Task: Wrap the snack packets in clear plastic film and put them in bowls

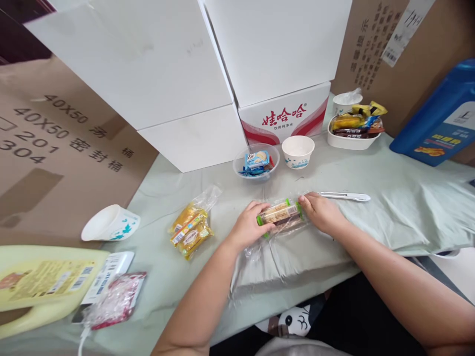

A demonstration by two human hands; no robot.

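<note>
I see 2 bare hands over a table (371,217) w/ a pale green cloth on it. The left hand (247,227) and right hand (321,212) both grip 1 snack bar (280,213), 1 hand at each end. The bar has green ends and a tan label. It sits in the middle of the table, close to me, on or partly in a clear plastic bag (260,252); I can't tell which. The fingers of both hands are curled on the bar, thumbs on the near side.

Just past the right hand lies a white pen-like tool (345,197), flat on the cloth, near but not touching the hand. To the left of the left hand is a clear bag of yellow snacks (191,230), a bit apart from it.

Further back sit a clear bowl (256,165) w/ blue packs in it and an empty paper bowl (298,151), side by side. To the right of them a white tray (352,141) holds yellow and dark packs.

At far left a paper cup (109,225) lies on its side. Near it are a yellow jug (40,287) and a pink-red packet (118,299). A blue jug (441,118) leans at far right. White boxes (178,79) and brown cartons (55,163) stand at the back.
</note>
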